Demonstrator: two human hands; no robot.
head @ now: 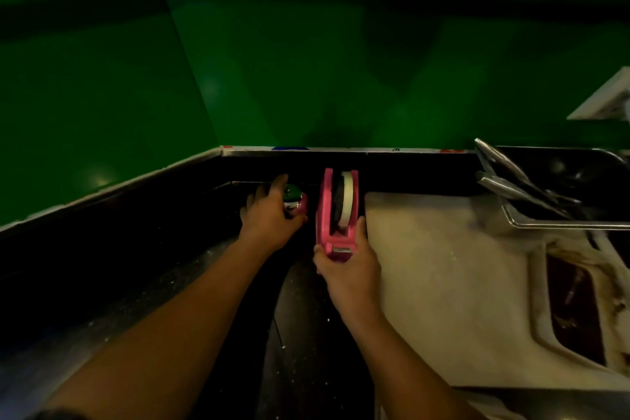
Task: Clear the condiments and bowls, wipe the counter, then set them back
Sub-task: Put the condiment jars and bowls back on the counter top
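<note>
- Green walls meet in a dim corner above a dark counter (163, 266) with a raised back lip; pale specks lie scattered across the bare stretch near the person.
- Left hand (269, 215) is cupped over a small shiny round container (296, 203), fingers curled over its far side and thumb on the near side; likely a condiment pot, though too dark to tell for sure; it sits close to the back lip, just left of the dispenser.
- Right hand (347, 269) clamps the near end of a pink tape dispenser (335, 211), thumb on its left side and fingers wrapped round the right, the pale roll facing away; gripping the low end probably gives control for a lift or a slide.
- White cutting board (443, 283) lies just right of the dispenser, its left edge almost touching the right fingers; a metal tray (552, 225) of utensils overhangs its far right corner.
- Both items seem taken at once to clear this corner in 1 move.
- Open room lies left and toward the person; the right is crowded, so lifting straight up looks safest before carrying anything over the board.
</note>
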